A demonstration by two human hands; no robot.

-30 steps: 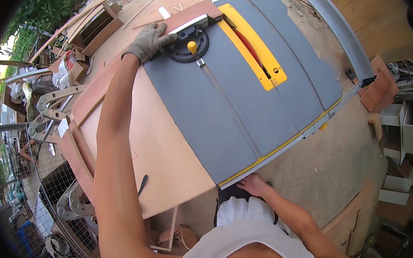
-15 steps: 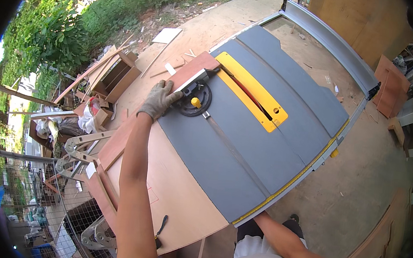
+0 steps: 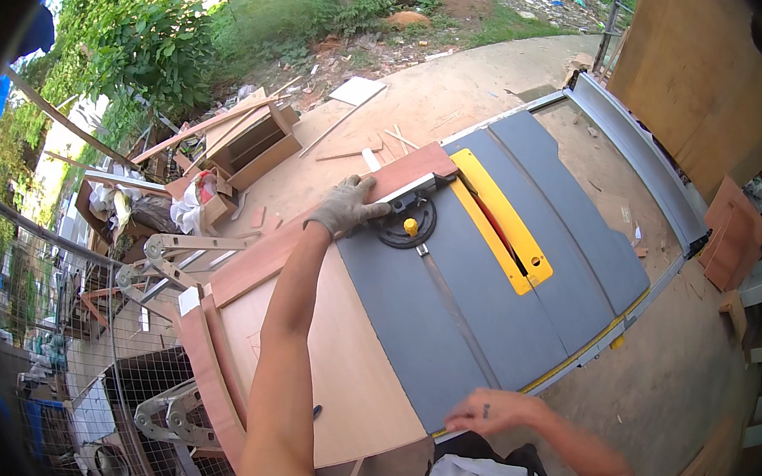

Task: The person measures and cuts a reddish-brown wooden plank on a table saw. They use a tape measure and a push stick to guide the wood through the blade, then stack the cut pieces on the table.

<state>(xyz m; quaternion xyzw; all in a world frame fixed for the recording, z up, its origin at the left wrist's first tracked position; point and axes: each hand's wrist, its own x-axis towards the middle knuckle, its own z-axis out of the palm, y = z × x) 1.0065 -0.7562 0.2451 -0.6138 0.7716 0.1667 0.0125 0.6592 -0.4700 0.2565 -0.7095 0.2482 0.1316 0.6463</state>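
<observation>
My left hand point(image 3: 344, 208), in a grey glove, grips a reddish wooden board point(image 3: 410, 168) against the black miter gauge point(image 3: 404, 228) with its yellow knob. The board reaches the yellow insert point(image 3: 534, 270) of the grey table saw point(image 3: 411, 313), where a red blade sits in the slot. My bare right hand point(image 3: 488, 411) is over the saw's near edge; its fingers are bent and blurred, and I cannot make out whether anything is in them.
A pale plywood panel point(image 3: 354, 390) with more boards point(image 3: 212, 359) adjoins the saw on the left. A hinged aluminium ladder point(image 3: 176, 252), wire mesh fence point(image 3: 73, 338) and wooden boxes point(image 3: 262, 141) lie beyond. A metal rail point(image 3: 633, 151) and leaning panels point(image 3: 726, 232) are at right.
My right hand has risen from under the saw's front rail to above the table edge. My left hand still holds the board and gauge. The view has tilted up, showing more ground beyond.
</observation>
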